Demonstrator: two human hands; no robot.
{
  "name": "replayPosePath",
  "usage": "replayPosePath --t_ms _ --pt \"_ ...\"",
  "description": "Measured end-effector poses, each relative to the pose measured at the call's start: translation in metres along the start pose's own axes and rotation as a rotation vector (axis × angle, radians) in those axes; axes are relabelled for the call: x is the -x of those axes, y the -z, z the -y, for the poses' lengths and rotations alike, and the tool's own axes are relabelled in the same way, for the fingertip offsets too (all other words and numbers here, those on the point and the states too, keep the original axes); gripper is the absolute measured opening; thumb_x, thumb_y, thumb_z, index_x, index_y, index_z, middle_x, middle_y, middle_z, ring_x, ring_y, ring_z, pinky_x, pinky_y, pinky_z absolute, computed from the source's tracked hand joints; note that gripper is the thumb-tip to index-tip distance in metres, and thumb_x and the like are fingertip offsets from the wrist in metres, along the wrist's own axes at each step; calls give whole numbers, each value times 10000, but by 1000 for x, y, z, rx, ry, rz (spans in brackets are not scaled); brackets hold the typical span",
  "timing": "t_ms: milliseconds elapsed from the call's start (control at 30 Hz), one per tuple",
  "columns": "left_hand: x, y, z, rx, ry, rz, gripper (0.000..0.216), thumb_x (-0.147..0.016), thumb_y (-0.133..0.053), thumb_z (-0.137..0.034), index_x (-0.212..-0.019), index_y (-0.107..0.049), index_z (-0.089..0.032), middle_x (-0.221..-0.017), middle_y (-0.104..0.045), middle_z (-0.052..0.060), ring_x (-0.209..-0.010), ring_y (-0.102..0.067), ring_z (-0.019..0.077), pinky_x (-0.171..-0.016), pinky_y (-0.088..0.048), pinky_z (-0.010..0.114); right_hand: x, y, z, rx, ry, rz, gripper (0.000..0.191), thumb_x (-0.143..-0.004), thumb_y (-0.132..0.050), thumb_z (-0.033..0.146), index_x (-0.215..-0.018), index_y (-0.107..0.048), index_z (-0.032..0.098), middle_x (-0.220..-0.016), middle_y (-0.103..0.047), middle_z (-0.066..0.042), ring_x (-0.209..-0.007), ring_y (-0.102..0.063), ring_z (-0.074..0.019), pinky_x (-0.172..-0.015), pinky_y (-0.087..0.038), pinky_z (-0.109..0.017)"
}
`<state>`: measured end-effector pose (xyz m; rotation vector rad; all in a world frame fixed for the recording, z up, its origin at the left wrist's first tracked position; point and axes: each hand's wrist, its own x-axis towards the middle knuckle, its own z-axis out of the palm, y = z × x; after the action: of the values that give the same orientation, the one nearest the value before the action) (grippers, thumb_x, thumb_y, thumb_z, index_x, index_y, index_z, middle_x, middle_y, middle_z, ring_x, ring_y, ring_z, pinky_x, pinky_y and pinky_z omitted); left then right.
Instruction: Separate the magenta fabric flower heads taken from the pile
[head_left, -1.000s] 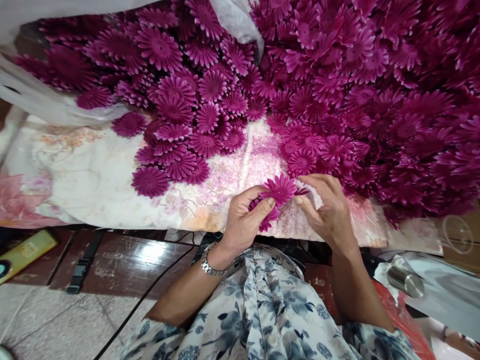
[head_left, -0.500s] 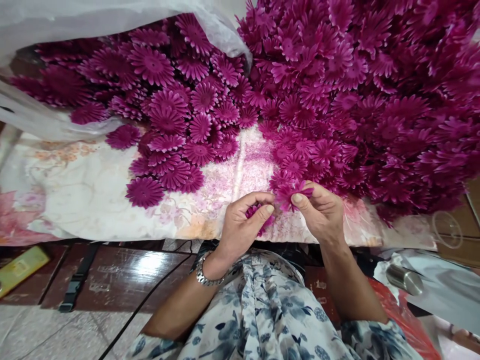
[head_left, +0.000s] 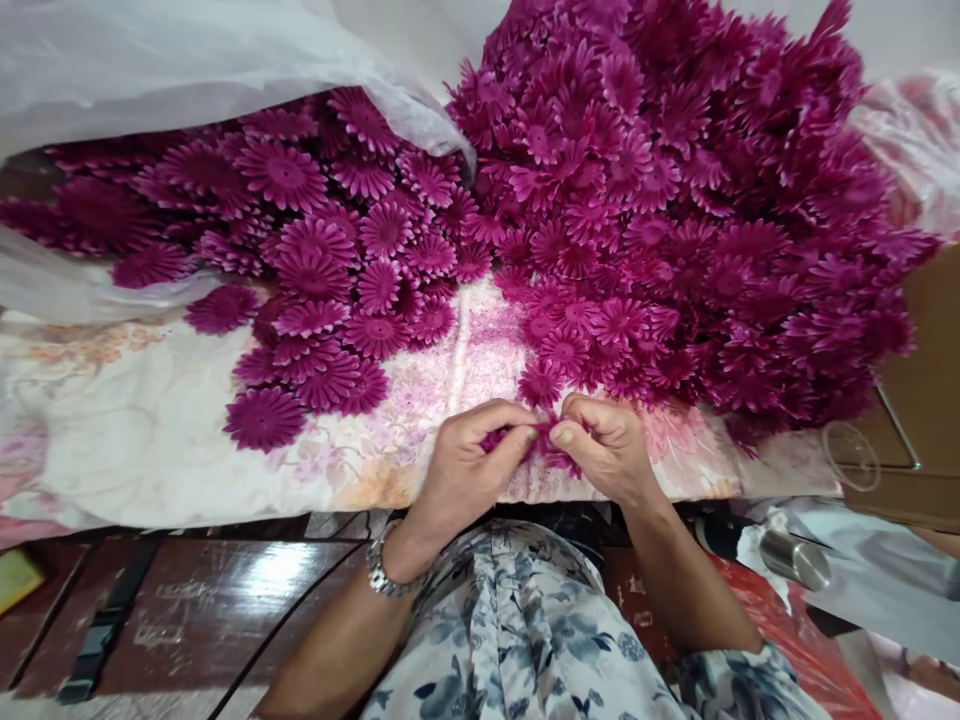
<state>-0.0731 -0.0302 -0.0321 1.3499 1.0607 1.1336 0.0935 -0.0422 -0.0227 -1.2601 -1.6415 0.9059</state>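
Observation:
My left hand and my right hand meet at the near edge of a cloth-covered table. Both are closed, pinching magenta fabric flower pieces between thumbs and fingers. Only small bits of petal show between the fingertips. A steel watch is on my left wrist. Just beyond the hands lies a big heap of magenta flowers on the right. A flatter spread of the same flowers lies on the left.
A clear plastic sheet covers the far left of the flowers. A brown board stands at the right. A metal cylinder lies low right. A black cable and a strap cross the dark wooden bench.
The flower held up in my left fingers has come down between both hands. My right hand closed in on it, and the two hands now pinch together. The view tilted upward.

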Motion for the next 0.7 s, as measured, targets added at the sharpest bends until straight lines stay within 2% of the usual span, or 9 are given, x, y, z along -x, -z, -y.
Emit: replayPosePath --t_ms 67,133,167,267,333,433,533,600,700 --pt "-3 7 3 47 36 -221 47 -733 -667 -191 -705 -705 -191 -586 -633 -24 -495 -507 81 -480 -398 186 -1 11 1 -31 1 -57 437 -862 -541 365 -517 -330 197 -514 -324 52 -459 -337 -63 -436 -265 -227" --pt "-11 9 0 73 22 -392 25 -720 -696 -213 -731 -712 -199 -610 -636 -26 -514 -506 76 -487 -396 182 -9 29 2 83 54 -163 401 -866 -538 351 -535 -367 201 -520 -348 49 -448 -334 -64 -432 -266 -232" --pt "-16 7 -4 59 -6 -400 47 -715 -704 -214 -756 -720 -199 -658 -659 -14 -561 -533 84 -523 -416 189 -16 40 2 205 98 -229 382 -861 -545 351 -544 -393 203 -521 -360 48 -448 -330 -66 -438 -267 -236" --pt "-41 -7 -17 7 -72 -248 94 -763 -647 -215 -780 -734 -184 -657 -667 4 -529 -516 90 -495 -396 210 -42 69 -2 679 212 -556 380 -853 -548 404 -544 -441 210 -518 -395 36 -489 -350 -92 -503 -297 -265" --pt "-60 -18 -20 7 -120 -220 120 -775 -613 -190 -748 -728 -168 -651 -654 2 -543 -509 91 -523 -401 214 -54 79 -5 890 270 -624 301 -862 -534 405 -636 -545 207 -590 -510 -3 -579 -445 -130 -588 -354 -294" --pt "-76 -24 -12 6 -107 -193 226 -750 -642 -197 -959 -716 -154 -654 -632 -21 -570 -510 86 -589 -416 211 -53 74 -10 991 397 -532 177 -873 -537 330 -860 -634 182 -802 -648 -73 -771 -544 -188 -714 -402 -339" --pt "-69 -14 -2 5 -56 -180 398 -759 -648 -240 -1148 -638 -158 -732 -658 -10 -603 -533 84 -608 -428 204 -37 52 -13 933 480 -281 115 -871 -551 269 -867 -643 199 -795 -662 -41 -757 -549 -171 -722 -409 -327" --pt "-55 -5 0 -30 -24 -207 330 -784 -629 -286 -1089 -664 -165 -744 -671 4 -606 -542 87 -594 -436 205 -29 36 -16 945 471 -119 127 -872 -554 283 -891 -653 206 -828 -670 -33 -779 -544 -171 -733 -396 -330" --pt "-34 5 -1 -98 28 -192 202 -805 -607 -309 -907 -708 -167 -711 -675 12 -593 -546 93 -572 -441 209 -27 19 -19 1086 398 33 275 -849 -585 321 -1086 -625 188 -1099 -651 -82 -956 -513 -234 -771 -361 -367"
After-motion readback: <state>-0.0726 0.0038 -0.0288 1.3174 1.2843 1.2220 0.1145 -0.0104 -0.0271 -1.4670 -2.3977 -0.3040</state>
